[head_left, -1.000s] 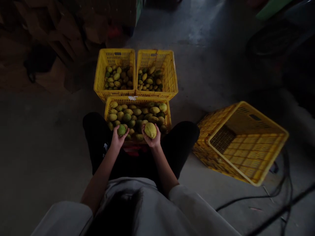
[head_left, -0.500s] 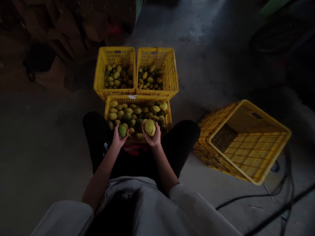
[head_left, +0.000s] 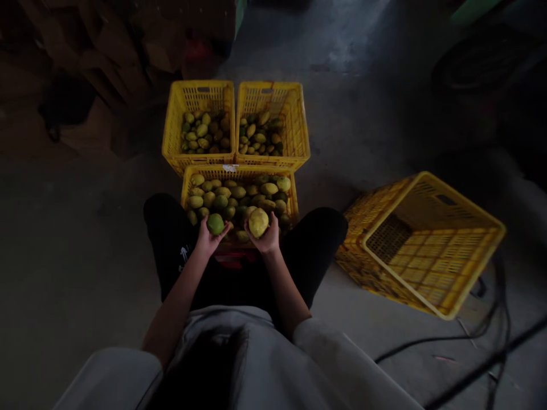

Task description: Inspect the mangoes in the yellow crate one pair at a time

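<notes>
1. Green fruit [head_left: 215,224] and yellow fruit [head_left: 258,222] sit slightly closer together than half a second ago; the yellow one appears turned, presenting another face for viewing.
2. Left hand [head_left: 207,237] cradles the green fruit, fingertips partly spread; right hand [head_left: 269,237] grips the yellow fruit, both above the near crate [head_left: 293,196].
3. Shapes: green, rounded; yellow, lumpier. Crate: slotted, apparently plastic.

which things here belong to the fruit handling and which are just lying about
Seems part of the job:
green fruit in the left hand
yellow fruit in the right hand
near crate
left far crate
right far crate

Probably just lying about:
side crate, perhaps a spare
cable
boxes
</notes>
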